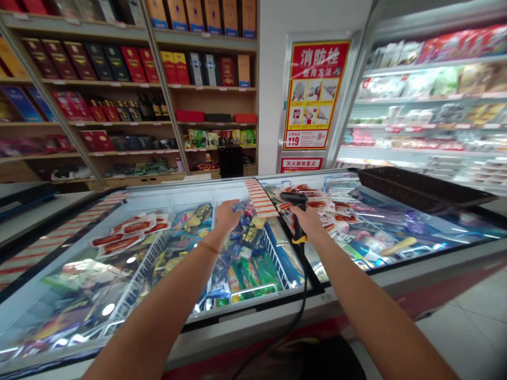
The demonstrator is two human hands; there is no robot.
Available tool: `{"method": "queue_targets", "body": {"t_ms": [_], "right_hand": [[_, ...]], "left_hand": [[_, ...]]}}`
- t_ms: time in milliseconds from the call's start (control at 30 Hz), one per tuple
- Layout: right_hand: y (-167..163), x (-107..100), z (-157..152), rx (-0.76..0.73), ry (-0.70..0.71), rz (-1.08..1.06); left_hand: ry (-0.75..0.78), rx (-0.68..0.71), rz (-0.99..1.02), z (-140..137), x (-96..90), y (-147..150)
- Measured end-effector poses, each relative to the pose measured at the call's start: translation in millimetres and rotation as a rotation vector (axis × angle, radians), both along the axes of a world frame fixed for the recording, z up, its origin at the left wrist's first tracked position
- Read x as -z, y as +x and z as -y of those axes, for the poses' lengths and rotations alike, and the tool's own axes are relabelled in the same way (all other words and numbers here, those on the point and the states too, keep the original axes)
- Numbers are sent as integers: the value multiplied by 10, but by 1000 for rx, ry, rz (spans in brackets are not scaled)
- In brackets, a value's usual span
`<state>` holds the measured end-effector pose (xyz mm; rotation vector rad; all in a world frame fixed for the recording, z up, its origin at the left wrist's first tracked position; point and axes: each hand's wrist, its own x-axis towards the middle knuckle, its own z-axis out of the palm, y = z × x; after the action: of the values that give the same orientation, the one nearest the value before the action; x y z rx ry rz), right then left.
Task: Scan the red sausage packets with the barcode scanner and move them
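The left hand (pixel 228 215) grasps a blue packet (pixel 240 207) toward eleven o'clock; the right hand (pixel 307 217) grips a scanner (pixel 294 198) toward one.

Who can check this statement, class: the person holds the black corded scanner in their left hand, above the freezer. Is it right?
Not quite. The head view shows the black corded scanner in the person's right hand, not the left hand. It is indeed above the freezer.
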<state>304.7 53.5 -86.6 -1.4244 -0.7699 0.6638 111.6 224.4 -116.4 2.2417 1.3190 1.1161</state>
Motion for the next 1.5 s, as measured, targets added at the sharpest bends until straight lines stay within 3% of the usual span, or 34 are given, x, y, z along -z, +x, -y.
{"method": "queue_targets", "body": {"t_ms": [167,267,433,567,733,967,1133,1233,1400,1500], "right_hand": [[-680,-46,-416,-87,29,-79],[-1042,-14,-583,-161,30,-94],[-1344,204,-623,-213,35,-102],[-1327,361,-566,-269,-8,-87],[-1297,416,-564,-274,-42,-113],[-1322,421,-555,-287,-37,-96],[-1361,396,-514,-295,-32,-80],[-1381,401,-506,-309,-37,-80],[-1400,427,-508,-339,-40,-50],[-1417,426,-497,-356,-45,-38]], "left_hand": [[-69,-301,-186,-128,-102,-1206],[-95,-492,-209,-184,-171,-1757],[-34,-757,-103,-304,-117,-2301],[-132,-813,-89,-414,39,-2540],[-166,-750,-161,-488,115,-2649],[-73,-778,-257,-414,33,-2579],[-24,-516,-288,-443,-20,-2503],[-54,-361,-160,-451,-7,-2366],[-358,-58,280,-286,113,-1978],[-441,-59,397,-183,179,-1807]]}}
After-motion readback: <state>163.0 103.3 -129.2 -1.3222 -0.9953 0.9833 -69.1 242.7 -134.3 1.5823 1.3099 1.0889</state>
